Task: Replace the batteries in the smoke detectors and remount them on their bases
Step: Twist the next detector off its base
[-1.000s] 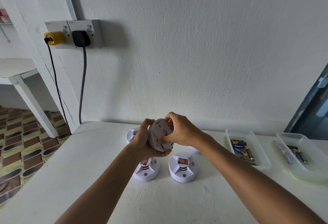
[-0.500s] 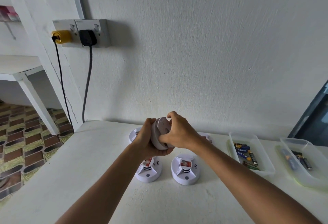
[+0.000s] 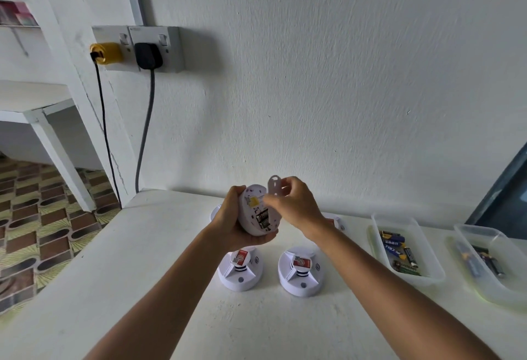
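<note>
While your left hand (image 3: 232, 217) is curled around the white smoke detector (image 3: 258, 211) and holds it in the air above the surface (image 3: 114, 260), its back side is turned to you, and the battery compartment (image 3: 263, 218) is uncovered, with batteries visible inside. Your right hand (image 3: 293, 205) pinches the round mounting base (image 3: 275, 190) between the fingertips; the base is upright, just beside the upper right edge of the detector, and I cannot tell if the two parts touch. Below your hands, two more smoke detectors stand on the surface, side by side: the left one (image 3: 241, 272) and the right one (image 3: 301, 277), each with a red label on top. Behind your hands, parts of other white detectors are seen, mostly hidden. To the right, a clear plastic tray (image 3: 427, 277) contains several batteries (image 3: 399, 251), and a second clear tray (image 3: 493, 291) near the edge of the view holds a few more batteries (image 3: 482, 260). On the wall at the left, a double socket (image 3: 154, 46) carries a yellow plug (image 3: 107, 53) and a black plug (image 3: 147, 55), with their cables hanging down.
</note>
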